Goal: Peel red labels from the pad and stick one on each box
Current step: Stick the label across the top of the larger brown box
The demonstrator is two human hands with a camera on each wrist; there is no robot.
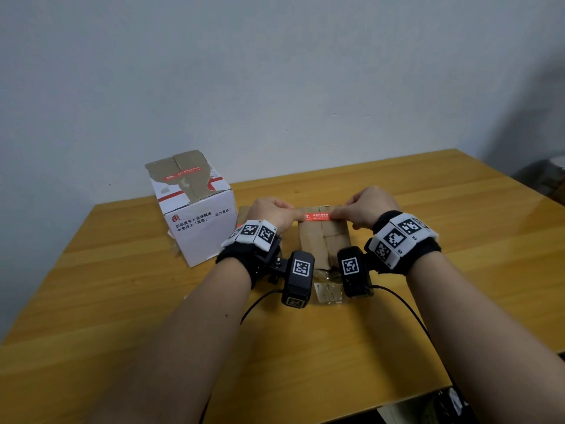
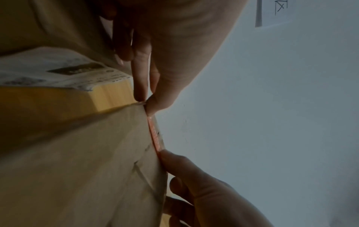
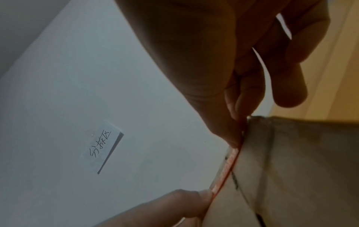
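At far left on the counter (image 1: 428, 209) stands a white box (image 1: 195, 215) (already labelled on top), near the back edge. Just right, the left hand (image 1: 269, 214) and right hand (image 1: 368, 209) pinch opposite ends of a red label (image 1: 316, 216) along the brown box (image 1: 324, 240) top's far edge; open wood lies rightward.

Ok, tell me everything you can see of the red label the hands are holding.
The red label is a thin, narrow strip with small white print, too small to read. It lies stretched level across the top far edge of the brown cardboard box. The left hand pinches its left end and the right hand its right end. The wrist views show it edge-on, against the cardboard.
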